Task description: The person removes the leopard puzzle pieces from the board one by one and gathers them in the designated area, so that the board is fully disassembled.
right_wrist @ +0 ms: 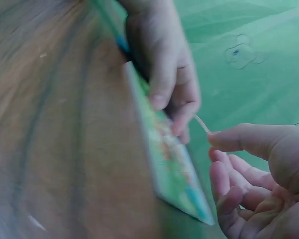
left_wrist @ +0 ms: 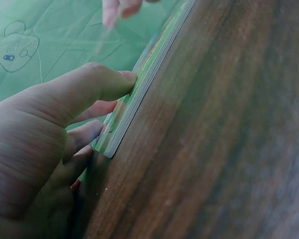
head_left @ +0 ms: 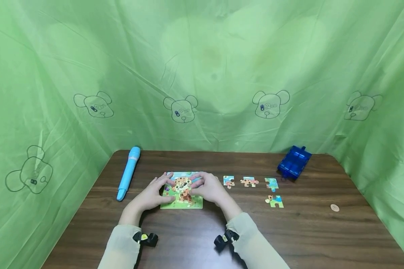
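Note:
A jigsaw board (head_left: 198, 203) with a cartoon dog picture on a green and blue ground lies on the table. My left hand (head_left: 153, 192) rests at its left side, fingers spread and slightly bent; in the left wrist view the thumb (left_wrist: 119, 82) touches the board's near edge. Over the board's upper right, my right hand (head_left: 207, 188) pinches a thin puzzle piece (right_wrist: 202, 123) between thumb and forefinger. That piece shows edge-on in the right wrist view, tilted above the board, near the left fingertips. Whether it touches them I cannot tell.
Several loose puzzle pieces (head_left: 249, 182) lie right of the board. A blue toy microphone (head_left: 128, 173) lies at the left, a blue translucent plastic thing (head_left: 294, 162) at the back right. A pale oval disc (head_left: 334, 207) lies farther right. Green cloth (head_left: 215, 127) hangs round the table (head_left: 303, 231).

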The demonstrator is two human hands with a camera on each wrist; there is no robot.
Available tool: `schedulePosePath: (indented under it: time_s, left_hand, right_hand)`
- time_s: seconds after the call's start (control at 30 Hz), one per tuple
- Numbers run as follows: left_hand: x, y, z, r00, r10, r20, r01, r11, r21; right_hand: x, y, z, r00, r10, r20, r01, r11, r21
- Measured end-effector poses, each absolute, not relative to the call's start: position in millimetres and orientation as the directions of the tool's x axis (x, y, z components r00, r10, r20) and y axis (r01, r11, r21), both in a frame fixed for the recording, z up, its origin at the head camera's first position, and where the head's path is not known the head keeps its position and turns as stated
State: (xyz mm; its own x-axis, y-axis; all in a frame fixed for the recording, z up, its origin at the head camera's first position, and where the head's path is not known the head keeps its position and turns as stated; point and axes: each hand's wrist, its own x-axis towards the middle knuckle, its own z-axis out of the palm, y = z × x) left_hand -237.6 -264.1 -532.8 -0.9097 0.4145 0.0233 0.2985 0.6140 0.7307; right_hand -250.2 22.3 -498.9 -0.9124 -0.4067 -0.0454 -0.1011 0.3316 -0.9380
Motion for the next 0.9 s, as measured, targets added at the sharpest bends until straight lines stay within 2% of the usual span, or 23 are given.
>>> schedulePosePath:
  time_s: [0.23, 0.53, 0.9]
  left_hand:
    - [-236, -263, -534, -0.909, 0.416, 0.030, 0.302, 0.606, 0.736]
    - [-236, -264, -534, -0.912, 0.411, 0.023, 0.294, 0.613, 0.734]
    - [-236, -264, -534, -0.912, 0.409, 0.011, 0.289, 0.625, 0.725]
  right_hand:
    - [-247, 58, -477, -0.899, -0.436, -0.034, -0.139, 0.359, -0.923]
    - [-237, 122, -473, -0.911, -0.409, 0.047, -0.264, 0.493, -0.829]
    - [-229, 181, -481, -0.900, -0.429, 0.074, -0.296, 0.478, -0.827]
